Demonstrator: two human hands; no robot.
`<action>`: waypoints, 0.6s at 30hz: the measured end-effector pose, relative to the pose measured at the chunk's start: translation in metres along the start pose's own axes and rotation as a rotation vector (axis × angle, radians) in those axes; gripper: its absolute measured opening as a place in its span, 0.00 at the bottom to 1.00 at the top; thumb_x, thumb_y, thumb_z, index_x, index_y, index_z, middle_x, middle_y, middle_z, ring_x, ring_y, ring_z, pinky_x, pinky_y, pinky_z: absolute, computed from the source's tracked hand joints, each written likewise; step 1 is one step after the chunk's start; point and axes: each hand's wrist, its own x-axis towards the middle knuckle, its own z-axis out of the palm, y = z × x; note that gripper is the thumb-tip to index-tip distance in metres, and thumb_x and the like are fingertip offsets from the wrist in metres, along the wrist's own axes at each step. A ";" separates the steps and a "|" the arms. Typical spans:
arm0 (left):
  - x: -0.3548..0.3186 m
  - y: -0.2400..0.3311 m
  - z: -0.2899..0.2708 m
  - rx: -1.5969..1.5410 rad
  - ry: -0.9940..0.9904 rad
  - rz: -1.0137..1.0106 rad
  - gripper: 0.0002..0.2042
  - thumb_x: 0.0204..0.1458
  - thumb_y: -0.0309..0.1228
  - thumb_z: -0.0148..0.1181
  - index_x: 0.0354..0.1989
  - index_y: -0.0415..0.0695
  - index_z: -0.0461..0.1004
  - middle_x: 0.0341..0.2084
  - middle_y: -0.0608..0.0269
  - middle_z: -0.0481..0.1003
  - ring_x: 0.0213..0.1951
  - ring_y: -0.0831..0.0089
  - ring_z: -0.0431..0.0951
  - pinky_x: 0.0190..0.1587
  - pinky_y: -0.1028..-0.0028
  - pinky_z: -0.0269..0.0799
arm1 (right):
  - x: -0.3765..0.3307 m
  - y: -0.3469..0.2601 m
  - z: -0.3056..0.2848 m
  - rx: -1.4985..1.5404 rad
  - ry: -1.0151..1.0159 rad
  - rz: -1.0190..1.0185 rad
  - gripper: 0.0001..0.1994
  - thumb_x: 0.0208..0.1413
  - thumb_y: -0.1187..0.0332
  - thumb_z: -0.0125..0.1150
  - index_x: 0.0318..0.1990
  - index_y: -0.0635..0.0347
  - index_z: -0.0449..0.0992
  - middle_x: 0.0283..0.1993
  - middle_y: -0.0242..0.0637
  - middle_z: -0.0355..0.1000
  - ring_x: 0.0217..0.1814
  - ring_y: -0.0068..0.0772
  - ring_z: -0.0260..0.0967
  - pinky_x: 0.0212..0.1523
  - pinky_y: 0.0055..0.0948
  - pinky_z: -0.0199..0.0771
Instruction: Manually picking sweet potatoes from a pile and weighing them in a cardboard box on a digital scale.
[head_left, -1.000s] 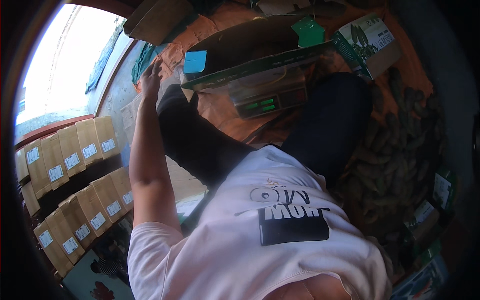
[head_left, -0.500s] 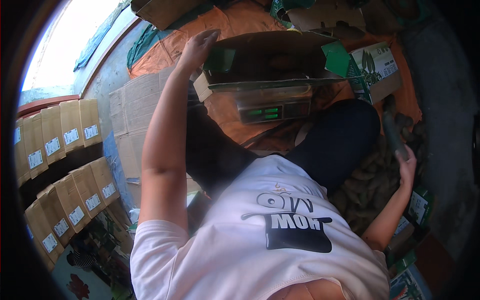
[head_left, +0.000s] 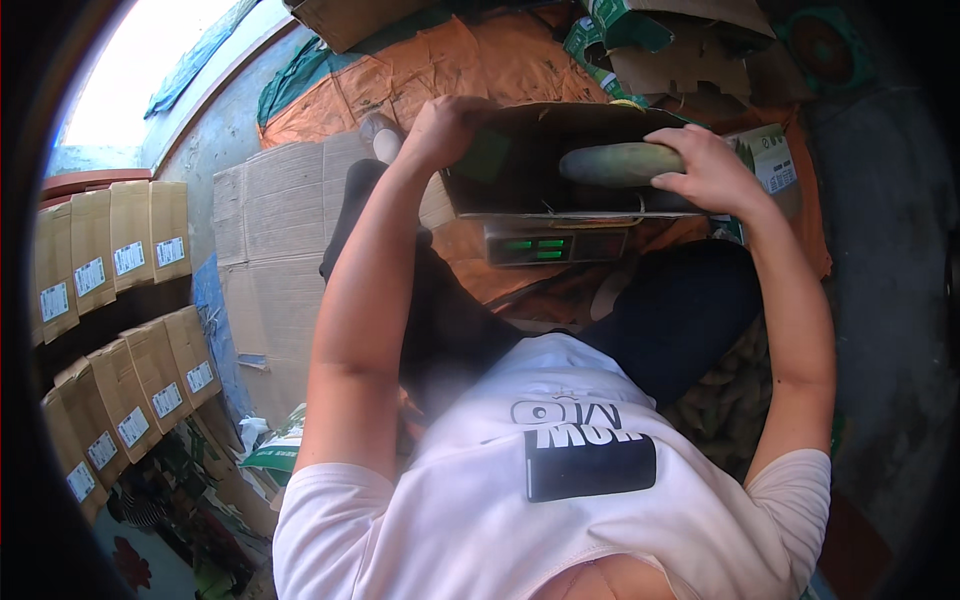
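Observation:
A long green fruit or vegetable (head_left: 620, 164), pale and smooth, is in my right hand (head_left: 708, 172), with thumb and fingers around its right end. It lies level over the mouth of an open cardboard box (head_left: 540, 212). My left hand (head_left: 450, 130) is closed over the box's left upper edge; its fingertips are partly hidden. The box's dark inside hides most of what it may hold. Below the box's near wall shows a digital scale (head_left: 555, 246) with lit green digits, between my bent legs.
Brown cartons (head_left: 128, 255) with white labels stand stacked in rows at left. A flattened cardboard sheet (head_left: 275, 240) lies beside my left leg. An orange tarp (head_left: 470, 65) spreads behind the box. Piled produce (head_left: 715, 400) lies at right, and other boxes (head_left: 690, 60) stand at the back right.
My right hand has brought the long green fruit or vegetable from beside the pile at right to over the box. My left hand has shifted right and nearer along the box's edge.

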 end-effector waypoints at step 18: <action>0.010 -0.015 0.006 -0.034 0.049 0.092 0.12 0.60 0.31 0.57 0.48 0.50 0.84 0.40 0.52 0.83 0.45 0.57 0.83 0.50 0.64 0.76 | -0.205 0.113 0.018 0.422 0.859 0.505 0.15 0.68 0.76 0.52 0.59 0.66 0.73 0.53 0.44 0.77 0.58 0.32 0.74 0.61 0.29 0.70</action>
